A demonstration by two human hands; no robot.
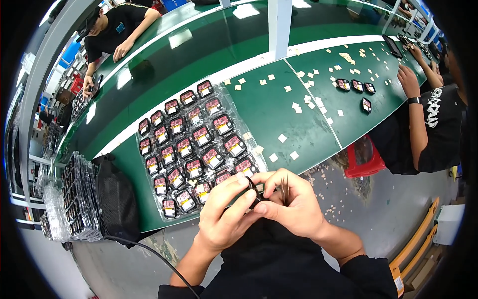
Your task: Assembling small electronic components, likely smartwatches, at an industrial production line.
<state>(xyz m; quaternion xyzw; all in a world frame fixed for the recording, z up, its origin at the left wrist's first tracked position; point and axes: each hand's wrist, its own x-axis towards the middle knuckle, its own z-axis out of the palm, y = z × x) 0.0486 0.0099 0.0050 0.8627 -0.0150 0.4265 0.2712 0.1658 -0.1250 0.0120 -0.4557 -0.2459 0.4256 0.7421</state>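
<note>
Head view shows first a long green table (269, 109) with white edges. At its left end stands a stack of clear plastic trays (79, 199) with dark contents. One clear plastic tray (240, 117) lies on the table, carrying rows of small black boxes with red printed tops (202, 135); nearly all visible places look filled, though the hands cover its near corner. The left hand (222, 214) has its fingers closed around a small black object with a rounded edge (254, 195), held just above this corner; the right hand (298, 208) touches it with the thumb. Between other fingers of the right hand is clamped a narrow brownish thing (285, 187), perhaps tweezers. I judge that this one piece is in the middle of handling; how many boxes are finished, I cannot tell. Four similar boxes (357, 85) lie apart, to the right. Smallest are pale square scraps (282, 138), scattered over the table.
</note>
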